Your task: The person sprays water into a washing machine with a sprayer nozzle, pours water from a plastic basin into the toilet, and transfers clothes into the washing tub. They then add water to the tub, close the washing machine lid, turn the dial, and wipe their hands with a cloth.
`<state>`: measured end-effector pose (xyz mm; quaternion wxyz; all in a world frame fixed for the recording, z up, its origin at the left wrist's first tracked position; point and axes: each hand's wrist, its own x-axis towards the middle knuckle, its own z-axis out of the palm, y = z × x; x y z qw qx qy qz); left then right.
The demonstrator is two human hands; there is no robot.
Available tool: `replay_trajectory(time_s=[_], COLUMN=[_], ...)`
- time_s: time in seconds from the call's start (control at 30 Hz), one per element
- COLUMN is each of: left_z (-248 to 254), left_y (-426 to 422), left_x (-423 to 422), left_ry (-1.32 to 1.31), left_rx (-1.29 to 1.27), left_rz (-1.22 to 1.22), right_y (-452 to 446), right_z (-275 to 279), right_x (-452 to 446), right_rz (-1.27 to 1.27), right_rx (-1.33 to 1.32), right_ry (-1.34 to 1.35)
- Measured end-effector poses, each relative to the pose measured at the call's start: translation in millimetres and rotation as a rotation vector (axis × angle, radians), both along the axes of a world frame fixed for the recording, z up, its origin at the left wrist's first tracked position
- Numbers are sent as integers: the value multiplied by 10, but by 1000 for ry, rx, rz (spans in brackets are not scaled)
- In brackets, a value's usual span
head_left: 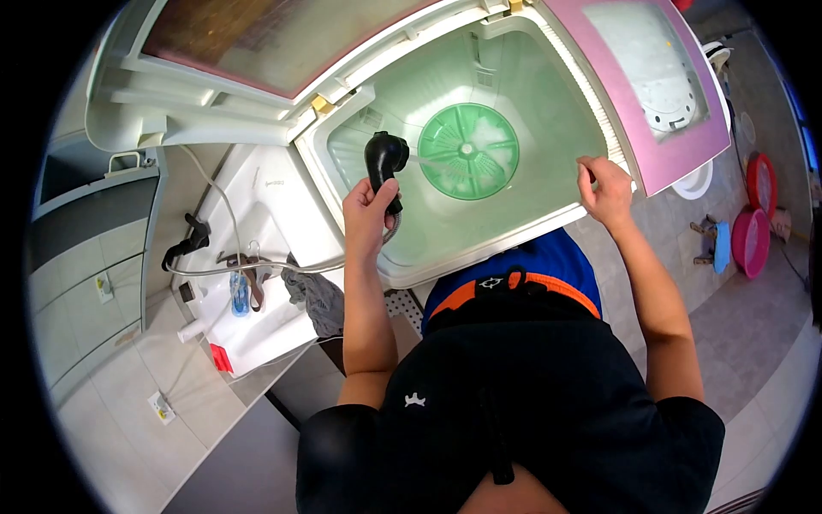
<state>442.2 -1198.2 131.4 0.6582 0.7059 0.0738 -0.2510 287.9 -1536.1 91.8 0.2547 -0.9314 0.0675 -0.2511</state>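
My left hand (366, 221) is wrapped around the handle of a black shower head (385, 158), held over the left side of a washing machine tub (548, 94). A faint stream of water (437, 163) runs from the shower head toward the green pulsator (467, 176) at the tub's bottom. White suds (490, 137) lie on part of the pulsator. At the tub's right front rim, my right hand (606, 190) has its fingers curled in, with nothing visible in them. The shower hose (291, 266) trails left from beneath my left hand.
The raised lid (223, 43) stands behind the tub, and a pink-framed lid (634, 77) is at its right. A white sink (270, 330) on the left holds a grey cloth (318, 300) and a blue brush-like item (239, 291). Pink basins (751, 244) and a small stool (719, 244) are at right.
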Motion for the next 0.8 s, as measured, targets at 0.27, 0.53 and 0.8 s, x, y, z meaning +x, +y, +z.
replay_trajectory(time_s=[0.27,0.53,0.8], left_z=[4,99,99], left_y=[-37,-154,-213], left_x=[10,-38,-47], left_ry=[-117,-128,-161], left_rx=[-48,61,66], left_rz=[61,31,62], right_y=[7,-2,1], right_z=[28,24,34], right_x=[-1,-2,-3], right_rz=[11,19,19], right_rx=[10,0,12], right_ry=[10,7,7])
